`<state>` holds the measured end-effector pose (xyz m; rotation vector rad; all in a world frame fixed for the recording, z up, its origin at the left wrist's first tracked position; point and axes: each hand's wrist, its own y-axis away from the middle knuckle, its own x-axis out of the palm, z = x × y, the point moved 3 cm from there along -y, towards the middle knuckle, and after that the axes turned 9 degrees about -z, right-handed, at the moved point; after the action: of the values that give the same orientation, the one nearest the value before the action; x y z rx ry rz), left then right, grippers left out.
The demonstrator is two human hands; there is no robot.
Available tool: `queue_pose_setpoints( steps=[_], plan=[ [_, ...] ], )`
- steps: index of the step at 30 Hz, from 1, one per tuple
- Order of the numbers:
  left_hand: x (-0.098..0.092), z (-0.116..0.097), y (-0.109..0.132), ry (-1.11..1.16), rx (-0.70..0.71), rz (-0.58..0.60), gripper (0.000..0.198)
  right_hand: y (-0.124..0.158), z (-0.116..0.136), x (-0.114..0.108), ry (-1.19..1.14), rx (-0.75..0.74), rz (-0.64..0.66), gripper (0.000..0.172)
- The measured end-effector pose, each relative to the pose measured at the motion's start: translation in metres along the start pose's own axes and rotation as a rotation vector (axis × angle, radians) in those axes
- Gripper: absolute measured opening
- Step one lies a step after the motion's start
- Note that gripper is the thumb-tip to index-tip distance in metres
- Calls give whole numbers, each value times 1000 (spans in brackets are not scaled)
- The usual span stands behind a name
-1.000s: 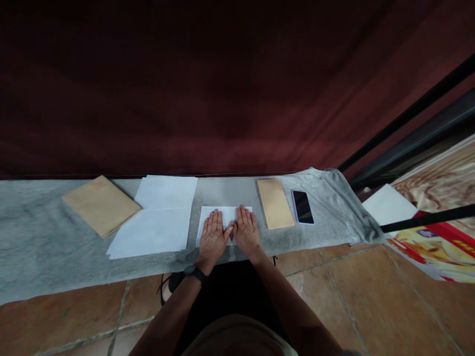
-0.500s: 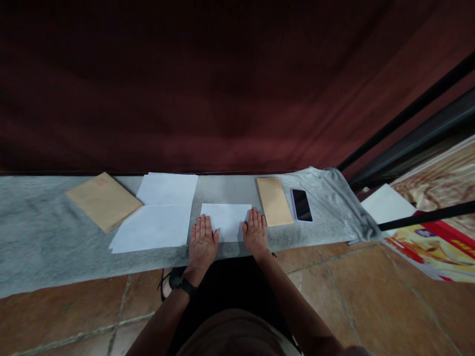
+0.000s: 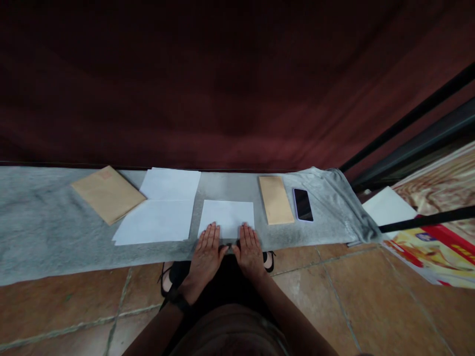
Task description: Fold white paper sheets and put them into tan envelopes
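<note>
A white sheet of paper (image 3: pixel 227 215), apparently folded, lies flat on the grey cloth in front of me. My left hand (image 3: pixel 206 254) rests with its stretched fingertips on the sheet's near left edge. On the near right edge lie the fingers of my right hand (image 3: pixel 250 251), also straight. Both thumbs point inward, close to each other below the sheet. Left of this sheet is a stack of larger white paper (image 3: pixel 159 217) with a crease across it. To the right lies a narrow brown envelope (image 3: pixel 276 200).
Beyond the narrow envelope is a phone (image 3: pixel 303 204). A larger brown envelope (image 3: pixel 107 195) overlaps the paper stack at left. Grey cloth (image 3: pixel 44 222) covers the narrow table. Dark red fabric (image 3: pixel 222 99) hangs behind it, and black bars (image 3: pixel 430 218) stand at right beside a colourful box (image 3: pixel 430 247).
Both hands have slid back toward me, from the sheet's sides to its near edge, with the thumbs closer together. The view has shifted slightly.
</note>
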<state>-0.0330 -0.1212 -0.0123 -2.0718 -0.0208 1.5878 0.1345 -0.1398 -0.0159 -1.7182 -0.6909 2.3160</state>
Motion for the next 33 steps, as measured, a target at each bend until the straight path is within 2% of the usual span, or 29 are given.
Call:
queue_pose_setpoints(
  steps=[5, 10, 14, 17, 21, 24, 29, 33],
  plan=[
    [-7, 6, 9, 4, -85, -61, 70, 6, -16, -11, 16, 58, -16, 63],
    [-12, -6, -8, 30, -81, -39, 61, -16, -4, -6, -62, 151, 43, 53],
    [3, -14, -37, 104, -17, 35, 56, -52, 10, 10, -152, 135, 121, 51],
    [16, -7, -55, 124, 14, 85, 56, -68, 8, 20, -136, 117, 143, 50],
    [24, 8, -72, 142, 75, 125, 55, -71, -3, 26, -76, 84, 138, 50],
    [25, 16, -82, 127, 70, 135, 55, -73, -8, 29, -46, 87, 140, 51],
    [31, 15, -95, 85, 74, 128, 56, -88, -6, 38, -35, 72, 173, 51],
    [37, 16, -96, 59, 53, 117, 56, -98, -11, 44, 1, 78, 149, 50]
  ],
)
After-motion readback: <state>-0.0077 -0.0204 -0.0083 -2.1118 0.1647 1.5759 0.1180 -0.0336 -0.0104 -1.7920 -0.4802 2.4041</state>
